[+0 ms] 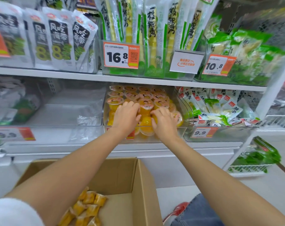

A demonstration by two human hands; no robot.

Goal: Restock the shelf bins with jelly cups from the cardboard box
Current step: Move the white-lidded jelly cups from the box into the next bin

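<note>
While both your arms reach over the open brown cardboard box (122, 176), your left hand (126, 116) and right hand (164, 122) sit inside the clear plastic shelf bin (181, 132), among the orange jelly cups (146, 104) with pink lids. Your left fingers curl round one cup. Your right fingers lie bent on others, and you cannot tell whether they hold one. In the box lie yellow wrapped packets (88, 204).
</note>
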